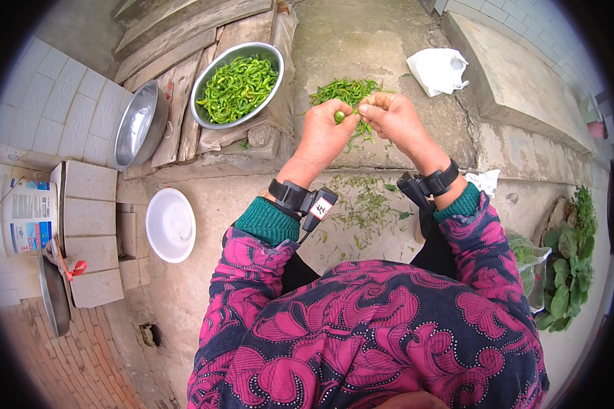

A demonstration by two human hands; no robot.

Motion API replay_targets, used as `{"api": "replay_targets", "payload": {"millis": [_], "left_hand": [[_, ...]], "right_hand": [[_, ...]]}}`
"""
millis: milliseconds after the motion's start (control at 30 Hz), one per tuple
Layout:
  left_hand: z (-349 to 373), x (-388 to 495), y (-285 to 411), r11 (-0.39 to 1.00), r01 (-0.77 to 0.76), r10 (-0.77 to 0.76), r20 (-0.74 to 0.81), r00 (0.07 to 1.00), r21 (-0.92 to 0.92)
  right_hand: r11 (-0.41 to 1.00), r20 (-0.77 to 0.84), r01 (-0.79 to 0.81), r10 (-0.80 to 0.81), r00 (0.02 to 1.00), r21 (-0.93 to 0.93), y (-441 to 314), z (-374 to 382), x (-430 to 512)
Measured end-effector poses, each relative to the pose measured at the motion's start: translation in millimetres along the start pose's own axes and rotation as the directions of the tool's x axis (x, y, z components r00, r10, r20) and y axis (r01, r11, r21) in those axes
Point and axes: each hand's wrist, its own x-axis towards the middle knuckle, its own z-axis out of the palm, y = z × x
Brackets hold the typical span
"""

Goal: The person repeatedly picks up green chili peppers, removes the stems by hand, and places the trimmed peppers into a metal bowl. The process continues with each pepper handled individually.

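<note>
My left hand is closed around a green chili pepper, whose rounded end shows between the fingers. My right hand meets it fingertip to fingertip, thumb and forefinger pinching at a bit of green stem; the fingers hide most of it. Just beyond both hands, a pile of green chili peppers lies on the concrete ledge, with some strewn nearer me. Picked-off stems litter the floor below my hands. To the left, a metal basin holds many green peppers.
An upright metal basin leans near the tiled wall. Left on the floor sits a white plastic bowl, with a white bucket farther left. A white plastic bag rests on the ledge; leafy greens lie at the right.
</note>
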Motion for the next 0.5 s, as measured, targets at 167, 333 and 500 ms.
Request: {"api": "replay_targets", "payload": {"millis": [167,333,500], "left_hand": [[-6,0,7,0.989,-0.062,0.072,0.07,0.995,-0.131],[-23,3,13,0.777,0.271,-0.157,0.242,0.957,-0.568],[-28,6,8,0.274,0.489,-0.065,0.491,0.869,-0.828]], "right_hand": [[0.93,0.218,-0.15,0.078,0.973,0.335,-2,-13,2],[0.615,0.458,-0.375,0.025,0.889,0.694,6,-19,8],[0.435,0.211,-0.238,0.109,0.971,0.869,11,-15,13]]}}
